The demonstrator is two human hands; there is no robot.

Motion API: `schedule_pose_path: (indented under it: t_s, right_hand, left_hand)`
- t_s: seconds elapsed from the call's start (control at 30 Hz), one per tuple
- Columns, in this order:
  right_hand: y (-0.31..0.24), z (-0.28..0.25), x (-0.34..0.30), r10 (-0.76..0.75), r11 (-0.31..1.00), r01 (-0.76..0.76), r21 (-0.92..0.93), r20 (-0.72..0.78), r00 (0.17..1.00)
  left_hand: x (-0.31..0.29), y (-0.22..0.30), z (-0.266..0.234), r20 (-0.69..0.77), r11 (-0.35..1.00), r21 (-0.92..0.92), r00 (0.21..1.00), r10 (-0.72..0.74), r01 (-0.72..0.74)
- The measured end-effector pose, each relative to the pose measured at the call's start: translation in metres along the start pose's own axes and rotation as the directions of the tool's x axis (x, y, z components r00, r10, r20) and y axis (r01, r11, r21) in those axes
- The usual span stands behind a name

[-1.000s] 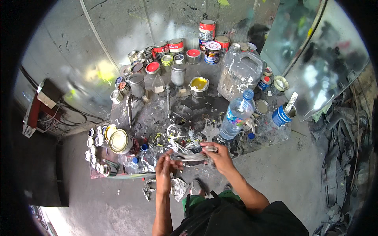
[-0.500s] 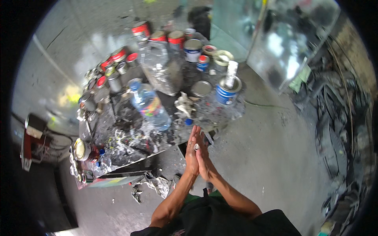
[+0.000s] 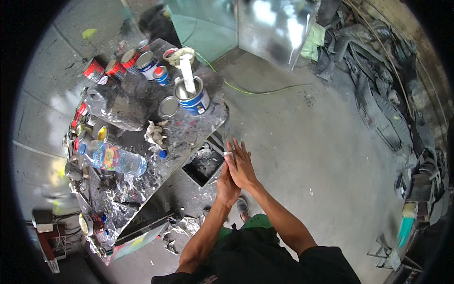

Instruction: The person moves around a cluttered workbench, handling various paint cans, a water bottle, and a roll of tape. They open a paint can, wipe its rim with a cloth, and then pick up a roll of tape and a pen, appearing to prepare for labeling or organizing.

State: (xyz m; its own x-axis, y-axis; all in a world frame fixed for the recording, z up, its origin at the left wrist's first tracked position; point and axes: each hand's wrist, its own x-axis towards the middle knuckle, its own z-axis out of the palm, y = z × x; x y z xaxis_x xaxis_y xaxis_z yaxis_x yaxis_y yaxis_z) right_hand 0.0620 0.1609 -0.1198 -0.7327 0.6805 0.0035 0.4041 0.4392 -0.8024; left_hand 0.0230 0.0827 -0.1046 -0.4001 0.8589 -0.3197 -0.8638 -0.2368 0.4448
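Observation:
Palm to palm, my two hands meet in front of me, past the table's right edge. My right hand (image 3: 244,171) lies over the left, its fingers stretched out and spread. Beneath it, my left hand (image 3: 227,190) is flat against the right palm, its fingers largely covered. A small white scrap (image 3: 228,154) shows between them near the fingers; its material cannot be made out. Beside the hands, lower down, is a dark open box (image 3: 190,175) with grey residue. The nearest things on the table are a blue cap (image 3: 162,154) and a crumpled whitish rag (image 3: 154,134).
The paint-stained table (image 3: 189,135) at left carries a clear water bottle (image 3: 113,158), a grey jug (image 3: 116,109), several red-labelled cans (image 3: 115,69) and an open blue can (image 3: 194,102) with a white stick. Dark scrap parts (image 3: 378,113) pile along the right wall. A green hose (image 3: 265,90) crosses the floor.
My view has swung right, so the table now sits farther left and the dark box shows fully. My right hand has slid over the left, and its fingers have spread.

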Motion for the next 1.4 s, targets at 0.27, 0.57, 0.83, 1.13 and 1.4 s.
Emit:
schedule_pose_path:
  t_s: [0.27,0.57,0.83,1.13,1.4]
  right_hand:
    - [0.03,-0.032,0.006,0.389,0.448,-0.403,0.798,0.231,0.892]
    - [-0.012,0.016,-0.04,-0.387,0.914,0.396,0.083,-0.108,0.916]
    - [-0.042,-0.005,-0.041,-0.281,0.908,0.33,0.259,-0.207,0.937]
    - [-0.03,0.005,0.005,0.134,0.81,-0.147,0.567,0.064,0.989]
    - [-0.036,0.016,-0.037,-0.045,0.913,0.095,0.397,-0.132,0.99]
  left_hand:
    - [0.002,0.005,-0.026,0.069,0.988,-0.153,0.998,-0.011,0.021]
    - [0.016,0.014,-0.045,0.176,0.963,-0.256,0.984,-0.035,0.08]
    - [0.014,0.002,-0.058,0.097,0.981,0.179,0.994,0.06,-0.076]
    - [0.008,0.022,-0.05,0.102,0.626,0.77,0.993,0.062,-0.118]
    - [-0.004,0.024,-0.07,0.061,0.169,0.983,0.997,0.045,-0.068]
